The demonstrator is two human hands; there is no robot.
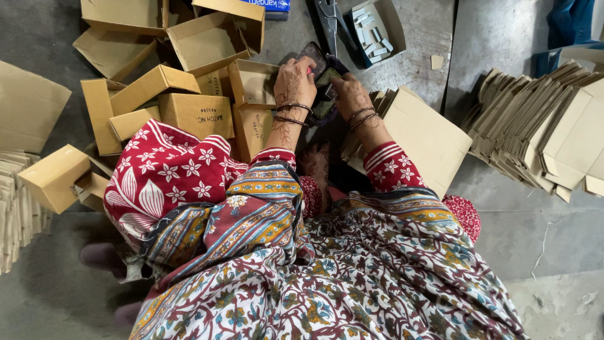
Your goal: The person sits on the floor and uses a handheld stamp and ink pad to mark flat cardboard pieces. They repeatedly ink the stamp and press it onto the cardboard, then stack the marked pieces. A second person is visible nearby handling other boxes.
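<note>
Both my hands are raised in front of me around a small dark shiny packet. My left hand grips its left side, fingers curled over the top. My right hand holds the right side. Both wrists wear thin bangles. Just beyond my left hand stands an open brown cardboard box. A leaning stack of flat cardboard blanks rests right beside my right forearm. My lap is covered by patterned cloth.
Several assembled open brown boxes lie piled on the grey floor at upper left. A large stack of flattened blanks lies at right. Scissors and a small box of white pieces sit at the top. More blanks at the left edge.
</note>
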